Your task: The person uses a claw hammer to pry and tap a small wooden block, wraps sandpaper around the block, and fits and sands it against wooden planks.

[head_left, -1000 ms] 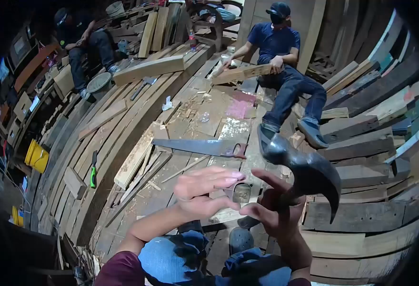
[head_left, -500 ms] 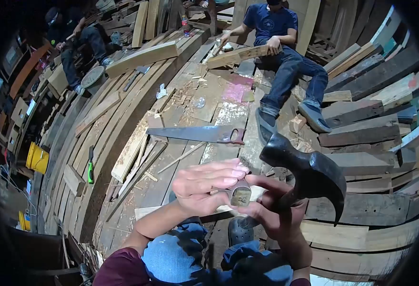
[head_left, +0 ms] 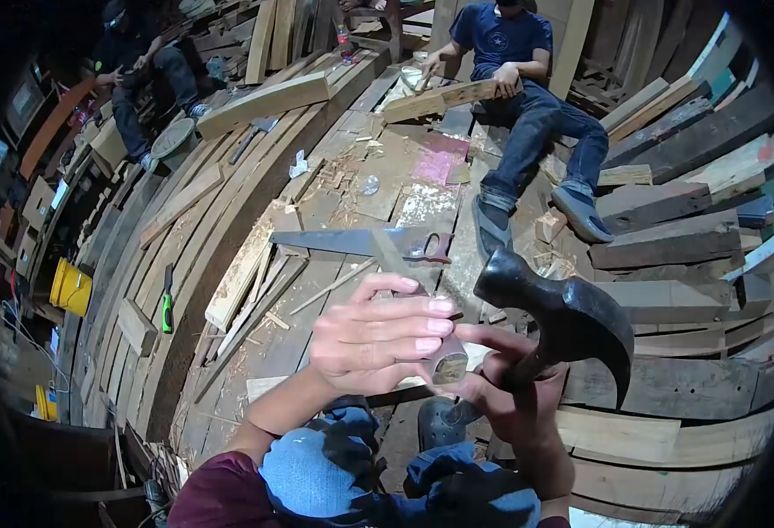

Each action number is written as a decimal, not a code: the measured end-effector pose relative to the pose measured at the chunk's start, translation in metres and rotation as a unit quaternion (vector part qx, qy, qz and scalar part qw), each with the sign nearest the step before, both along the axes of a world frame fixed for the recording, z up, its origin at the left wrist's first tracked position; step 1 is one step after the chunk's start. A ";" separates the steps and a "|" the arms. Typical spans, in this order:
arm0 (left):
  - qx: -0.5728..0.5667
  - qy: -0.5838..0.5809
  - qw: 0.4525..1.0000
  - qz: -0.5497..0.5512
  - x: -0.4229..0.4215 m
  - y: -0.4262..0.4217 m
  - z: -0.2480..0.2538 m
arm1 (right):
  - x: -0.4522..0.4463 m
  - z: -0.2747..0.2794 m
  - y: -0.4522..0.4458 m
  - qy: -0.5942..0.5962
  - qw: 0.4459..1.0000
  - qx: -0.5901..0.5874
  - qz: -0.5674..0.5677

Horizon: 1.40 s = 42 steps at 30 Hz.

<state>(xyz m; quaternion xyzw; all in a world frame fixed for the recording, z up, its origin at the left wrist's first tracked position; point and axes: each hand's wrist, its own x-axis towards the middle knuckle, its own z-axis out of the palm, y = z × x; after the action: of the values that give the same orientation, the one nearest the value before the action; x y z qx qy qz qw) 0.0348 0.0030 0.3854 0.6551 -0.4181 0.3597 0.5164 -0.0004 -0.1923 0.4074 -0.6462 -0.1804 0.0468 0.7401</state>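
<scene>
At centre, left hand, fingers curled round the tool, now tilts it, baring its blade; right hand grips the hammer.

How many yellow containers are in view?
2: a yellow bucket at the far left, and a partly hidden yellow container below it in the picture. Others may be hidden.

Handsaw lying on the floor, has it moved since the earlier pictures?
No. The handsaw lies just as before against the pink patch; both shifted together in the frame as the view moved.
</scene>
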 end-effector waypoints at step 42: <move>-0.394 0.636 0.651 -0.125 0.034 -0.028 -0.120 | 0.028 -0.071 0.007 0.101 0.984 -0.082 -0.122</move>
<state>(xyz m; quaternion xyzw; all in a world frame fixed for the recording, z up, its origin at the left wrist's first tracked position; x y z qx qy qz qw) 0.0689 -0.0254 0.2653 0.3997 0.1163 -0.0824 0.9055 0.0273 -0.1850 0.3363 -0.7138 -0.0199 0.0357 0.6992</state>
